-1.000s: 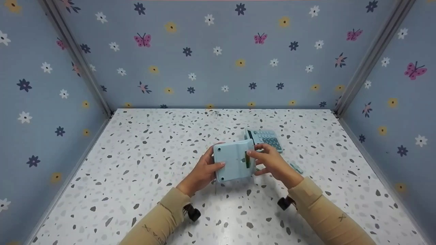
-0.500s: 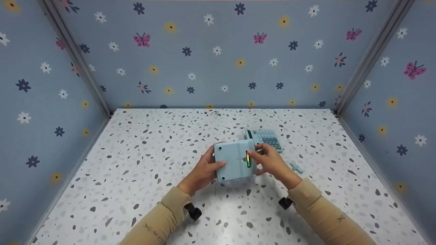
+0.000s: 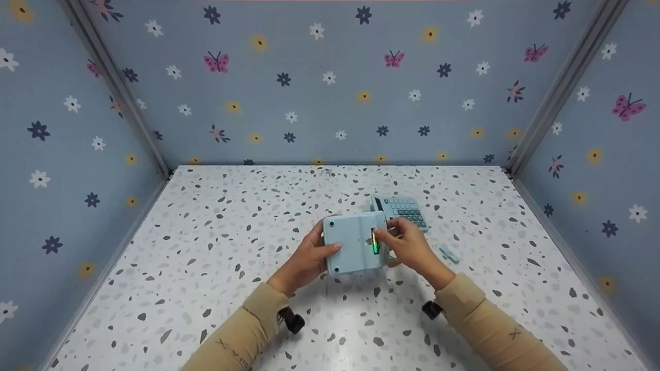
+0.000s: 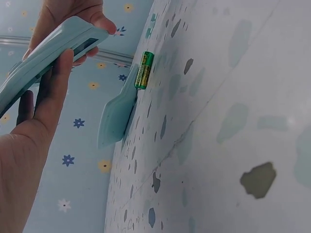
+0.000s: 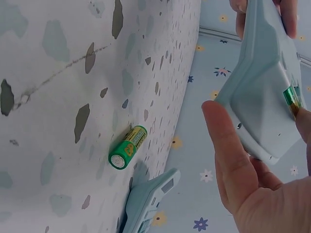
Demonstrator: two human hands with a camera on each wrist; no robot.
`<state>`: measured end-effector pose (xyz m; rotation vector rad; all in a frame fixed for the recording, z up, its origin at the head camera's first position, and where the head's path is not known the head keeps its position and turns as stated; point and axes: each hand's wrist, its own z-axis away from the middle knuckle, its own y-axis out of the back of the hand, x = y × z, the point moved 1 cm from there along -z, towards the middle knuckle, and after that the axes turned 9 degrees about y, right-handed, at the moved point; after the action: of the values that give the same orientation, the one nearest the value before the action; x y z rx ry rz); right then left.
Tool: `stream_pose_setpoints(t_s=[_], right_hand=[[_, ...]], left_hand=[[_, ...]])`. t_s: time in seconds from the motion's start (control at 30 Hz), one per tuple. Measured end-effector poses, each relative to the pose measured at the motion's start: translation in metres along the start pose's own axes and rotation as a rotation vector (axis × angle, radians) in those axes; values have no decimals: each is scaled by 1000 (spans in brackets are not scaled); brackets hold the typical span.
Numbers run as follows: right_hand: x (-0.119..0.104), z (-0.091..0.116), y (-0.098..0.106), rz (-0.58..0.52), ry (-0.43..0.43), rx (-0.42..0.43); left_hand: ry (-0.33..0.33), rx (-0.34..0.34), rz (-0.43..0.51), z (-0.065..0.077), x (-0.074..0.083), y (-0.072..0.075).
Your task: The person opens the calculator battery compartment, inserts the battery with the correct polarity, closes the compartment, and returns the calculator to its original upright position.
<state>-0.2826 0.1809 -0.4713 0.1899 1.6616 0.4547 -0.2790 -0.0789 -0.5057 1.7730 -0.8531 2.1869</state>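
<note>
A light-blue calculator (image 3: pixel 348 245) is held above the table with its back toward me. My left hand (image 3: pixel 307 257) grips its left side, thumb across the back and fingers underneath. A green battery (image 5: pixel 292 100) shows in the narrow slot near the calculator's right edge. My right hand (image 3: pixel 416 250) holds that edge, its thumb pressing on the upper end of the battery and its other fingers around the side. Another green battery (image 5: pixel 128 147) lies loose on the tabletop, mostly hidden in the head view.
Behind the hands, a second light-blue calculator (image 3: pixel 408 208) lies keys up on the speckled table (image 3: pixel 232 221). Small light-blue pieces (image 3: pixel 448 254) lie to the right of the right hand. Flower-patterned walls (image 3: pixel 330 113) enclose the table at the back and sides.
The right hand's fingers have drawn in closer to the calculator's edge. The battery in the slot now catches bright light. The left hand has barely moved.
</note>
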Motion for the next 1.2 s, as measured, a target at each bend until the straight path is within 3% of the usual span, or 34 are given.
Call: stream_pose_setpoints(t_s=[0.4,0.63,1.0,1.2], right_hand=[[2,-1,15,54,31,40],[2,-6,37,95,-33,64],[12,1,74,186,34,72],[21,2,89,305,25,85]], left_hand=[[-26,-16,15,0,2,2],[-14,14,15,0,3,4],[-5,38,19,-1,4,4],[-4,35,11,-2,3,5]])
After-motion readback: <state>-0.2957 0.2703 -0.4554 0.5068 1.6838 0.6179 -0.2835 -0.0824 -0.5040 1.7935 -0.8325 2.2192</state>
